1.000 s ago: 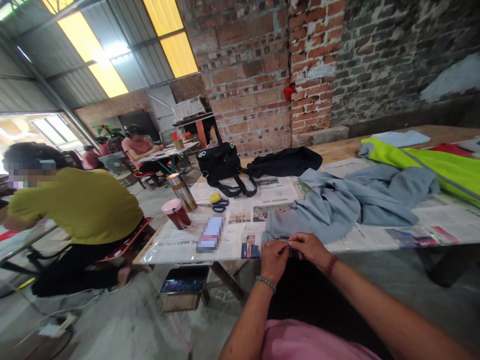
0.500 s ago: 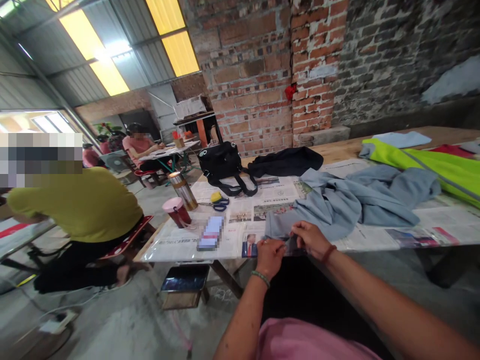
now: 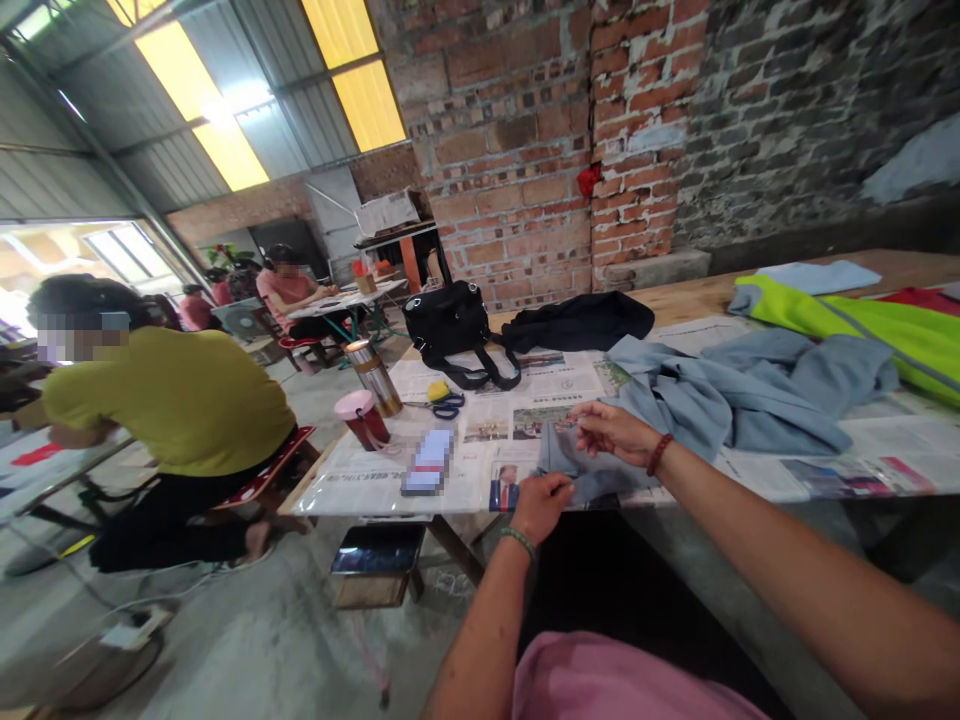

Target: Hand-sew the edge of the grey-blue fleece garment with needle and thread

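A crumpled grey cloth garment (image 3: pixel 679 405) is spread over the newspaper-covered table (image 3: pixel 352 480), and one end reaches the front edge before me. My left hand (image 3: pixel 541 506) is closed on that end of the cloth, at the table's edge. Raised over the same part of the garment is my right hand (image 3: pixel 616 438), its thumb and forefinger pinched together. Anything between those fingertips is too small to make out.
Left of my hands are a phone (image 3: pixel 427 462), blue-handled scissors (image 3: pixel 448 405), a red cup (image 3: pixel 363 420) and a steel flask (image 3: pixel 375 378). A black bag (image 3: pixel 448 322), dark cloth (image 3: pixel 581 320) and a yellow-green garment (image 3: pixel 840 325) lie farther back. Another person (image 3: pixel 172 400) sits at left.
My right hand has lifted up and away from my left hand, which stays at the table's edge with the cloth. The view has shifted slightly.
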Demonstrator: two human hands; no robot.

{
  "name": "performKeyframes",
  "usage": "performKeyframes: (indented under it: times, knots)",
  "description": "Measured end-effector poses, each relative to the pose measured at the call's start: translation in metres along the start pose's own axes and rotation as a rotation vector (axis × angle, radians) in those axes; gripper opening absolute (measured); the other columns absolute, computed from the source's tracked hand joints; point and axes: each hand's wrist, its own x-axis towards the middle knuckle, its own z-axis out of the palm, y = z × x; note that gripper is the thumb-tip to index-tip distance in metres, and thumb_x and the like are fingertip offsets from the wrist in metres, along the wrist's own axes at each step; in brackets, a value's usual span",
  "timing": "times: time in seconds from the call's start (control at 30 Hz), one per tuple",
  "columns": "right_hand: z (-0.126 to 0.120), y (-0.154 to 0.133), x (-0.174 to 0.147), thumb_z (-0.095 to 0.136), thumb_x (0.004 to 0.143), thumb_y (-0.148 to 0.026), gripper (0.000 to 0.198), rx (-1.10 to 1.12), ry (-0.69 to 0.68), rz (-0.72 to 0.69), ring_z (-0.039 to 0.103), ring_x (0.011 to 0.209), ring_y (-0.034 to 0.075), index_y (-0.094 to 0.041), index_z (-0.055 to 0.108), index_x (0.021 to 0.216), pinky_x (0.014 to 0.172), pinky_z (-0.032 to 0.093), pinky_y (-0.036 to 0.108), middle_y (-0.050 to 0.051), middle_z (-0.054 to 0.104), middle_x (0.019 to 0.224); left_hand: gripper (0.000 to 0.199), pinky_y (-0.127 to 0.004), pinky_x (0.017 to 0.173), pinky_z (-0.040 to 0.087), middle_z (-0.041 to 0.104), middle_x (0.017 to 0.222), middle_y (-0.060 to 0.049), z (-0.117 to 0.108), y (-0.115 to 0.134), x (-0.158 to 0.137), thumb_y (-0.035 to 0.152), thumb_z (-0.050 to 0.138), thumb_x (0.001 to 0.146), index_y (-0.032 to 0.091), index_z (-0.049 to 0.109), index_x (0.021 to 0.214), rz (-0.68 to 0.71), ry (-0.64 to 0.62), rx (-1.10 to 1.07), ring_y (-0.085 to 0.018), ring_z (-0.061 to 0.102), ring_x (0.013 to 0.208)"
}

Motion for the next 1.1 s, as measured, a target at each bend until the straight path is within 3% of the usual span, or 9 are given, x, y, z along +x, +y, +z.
performKeyframes:
  times: [0.1,0.3,0.7,0.77,0.87,1.03,1.1]
  knots:
    - [-0.003,-0.003,0.007,0.06,0.073,-0.015,0.027,0.026,0.007,-0.007,0.063,0.058,0.012,-0.017,0.047,0.097,0.053,0.051,0.023,0.0,0.063,0.068,0.023,-0.021,0.06,0.04,0.062,0.063,0.001,0.001,-0.002,0.001,0.026,0.048,0.079,0.017,0.069,0.079,0.004,0.001,0.007,-0.012,0.052,0.061]
    - [-0.006,-0.008,0.016,0.056,0.078,-0.013,0.006,0.05,0.081,-0.094,0.065,0.064,0.013,-0.015,0.053,0.083,0.063,0.054,0.026,0.002,0.065,0.069,0.024,-0.02,0.062,0.041,0.063,0.067,0.002,0.001,-0.002,0.001,0.027,0.048,0.079,0.017,0.069,0.082,-0.02,-0.013,-0.007,-0.012,0.053,0.065]
    - [-0.005,-0.016,0.022,0.051,0.08,-0.017,0.006,0.018,0.143,-0.152,0.064,0.062,0.012,-0.017,0.051,0.086,0.058,0.052,0.025,0.001,0.062,0.07,0.022,-0.021,0.063,0.041,0.064,0.067,0.002,0.0,0.001,0.0,0.026,0.05,0.078,0.017,0.069,0.082,-0.021,-0.015,-0.039,-0.012,0.053,0.064]
    - [-0.004,-0.008,0.016,0.048,0.081,-0.022,0.009,-0.121,0.146,-0.136,0.059,0.051,0.01,-0.019,0.05,0.089,0.048,0.048,0.023,-0.001,0.059,0.066,0.02,-0.021,0.063,0.042,0.065,0.069,0.001,-0.001,0.002,-0.001,0.024,0.053,0.075,0.016,0.069,0.083,-0.038,-0.013,-0.061,-0.013,0.055,0.066]
    - [-0.006,0.007,0.008,0.043,0.082,-0.025,0.015,-0.531,0.126,-0.087,0.046,0.035,0.007,-0.02,0.054,0.09,0.037,0.036,0.02,-0.004,0.052,0.058,0.019,-0.022,0.064,0.043,0.066,0.07,0.001,-0.001,0.002,-0.001,0.019,0.056,0.071,0.015,0.07,0.083,-0.054,-0.021,-0.102,-0.014,0.057,0.067]
    - [-0.013,0.028,0.0,0.048,0.075,-0.013,0.021,-1.188,-0.031,-0.335,0.055,0.066,0.013,-0.02,0.067,0.082,0.06,0.039,0.022,0.004,0.06,0.074,0.018,-0.023,0.064,0.043,0.066,0.067,0.001,0.001,-0.001,-0.001,0.022,0.057,0.071,0.016,0.071,0.08,-0.062,-0.017,-0.139,-0.013,0.056,0.065]
    - [-0.014,0.031,-0.002,0.048,0.076,-0.013,0.024,-1.388,-0.072,-0.355,0.055,0.072,0.015,-0.021,0.069,0.085,0.062,0.037,0.022,0.006,0.06,0.08,0.019,-0.022,0.063,0.042,0.066,0.067,0.001,0.001,-0.002,-0.001,0.024,0.057,0.071,0.016,0.071,0.081,-0.068,-0.013,-0.135,-0.013,0.055,0.064]
